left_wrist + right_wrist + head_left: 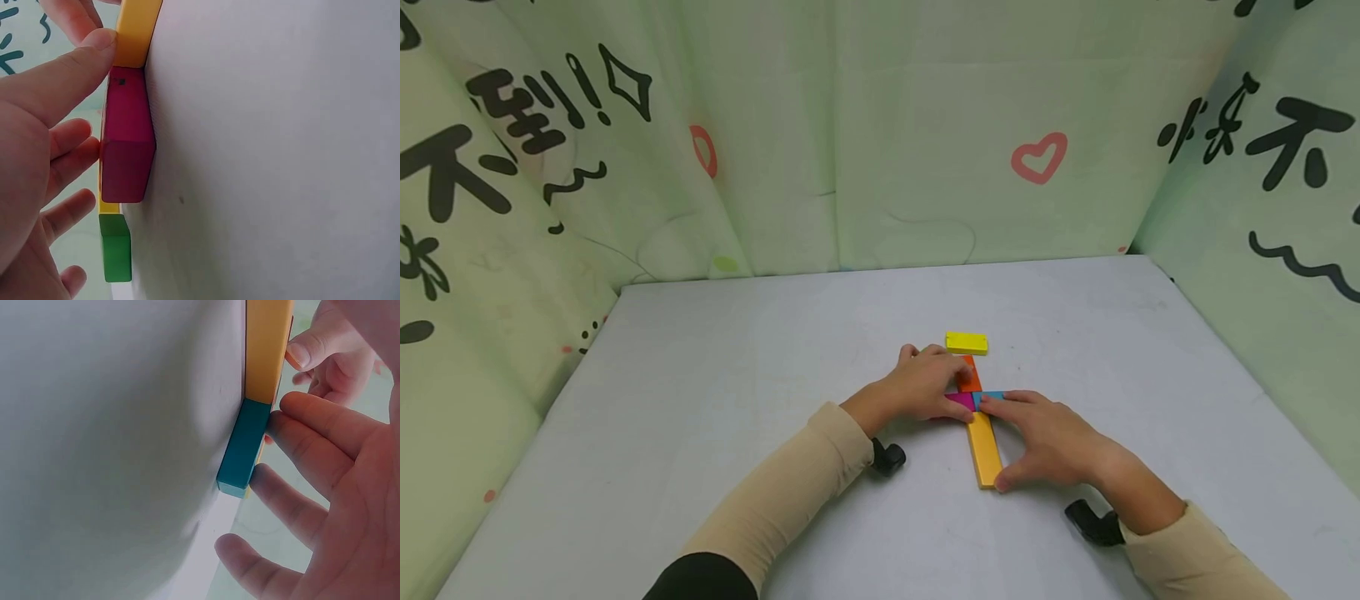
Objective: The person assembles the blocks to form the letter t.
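Note:
Several coloured blocks lie in a cross-like figure on the table. A long yellow-orange block (985, 454) points toward me; at its far end a magenta block (959, 401) and a blue block (989, 399) meet side by side. Beyond them lie a red-orange block (970, 375) and a yellow block (966, 343). My left hand (921, 387) reaches over the magenta and red-orange blocks, its thumb at the long block's far end. With fingers extended, my right hand (1052, 440) touches the blue block, thumb beside the long block's near end. A green block (117, 250) shows past the magenta one, hidden from the head view.
The white table (737, 350) spreads around the blocks. Pale green curtains (925, 150) with black lettering and red hearts enclose its back and sides. Black wrist mounts (889, 458) stick out beside both sleeves, close over the tabletop.

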Demonstrator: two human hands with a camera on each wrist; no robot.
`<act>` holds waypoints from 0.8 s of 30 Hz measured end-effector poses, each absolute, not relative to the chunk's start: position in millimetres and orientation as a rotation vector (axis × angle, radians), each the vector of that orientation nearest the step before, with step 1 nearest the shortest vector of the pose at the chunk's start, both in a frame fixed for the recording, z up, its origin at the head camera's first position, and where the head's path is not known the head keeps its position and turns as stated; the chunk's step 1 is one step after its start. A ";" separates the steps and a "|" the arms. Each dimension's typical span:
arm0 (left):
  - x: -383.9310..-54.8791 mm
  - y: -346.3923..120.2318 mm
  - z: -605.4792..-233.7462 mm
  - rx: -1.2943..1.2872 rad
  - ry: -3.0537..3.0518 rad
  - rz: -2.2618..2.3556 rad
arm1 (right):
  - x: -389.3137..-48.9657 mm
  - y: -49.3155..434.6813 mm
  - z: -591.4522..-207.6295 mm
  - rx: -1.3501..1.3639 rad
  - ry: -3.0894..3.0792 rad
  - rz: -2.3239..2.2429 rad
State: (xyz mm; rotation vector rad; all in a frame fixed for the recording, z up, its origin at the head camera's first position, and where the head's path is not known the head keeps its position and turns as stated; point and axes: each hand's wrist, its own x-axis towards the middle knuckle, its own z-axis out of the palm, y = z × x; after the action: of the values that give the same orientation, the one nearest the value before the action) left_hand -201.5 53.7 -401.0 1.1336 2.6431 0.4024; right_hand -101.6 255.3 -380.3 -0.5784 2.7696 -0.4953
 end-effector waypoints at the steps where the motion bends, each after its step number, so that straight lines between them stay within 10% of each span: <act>1: -202.3 53.8 -401.1 1.131 2.643 0.401 | -102.3 255.4 -380.4 -0.577 2.767 -0.497; 24: -215.3 53.1 -397.1 1.095 2.549 0.327 | -107.2 255.0 -379.5 -0.559 2.757 -0.474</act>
State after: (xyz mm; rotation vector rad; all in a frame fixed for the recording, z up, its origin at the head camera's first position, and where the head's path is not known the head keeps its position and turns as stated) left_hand -215.3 53.1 -397.1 1.0954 2.5492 0.3271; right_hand -107.2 255.0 -379.5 -0.5590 2.7572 -0.4744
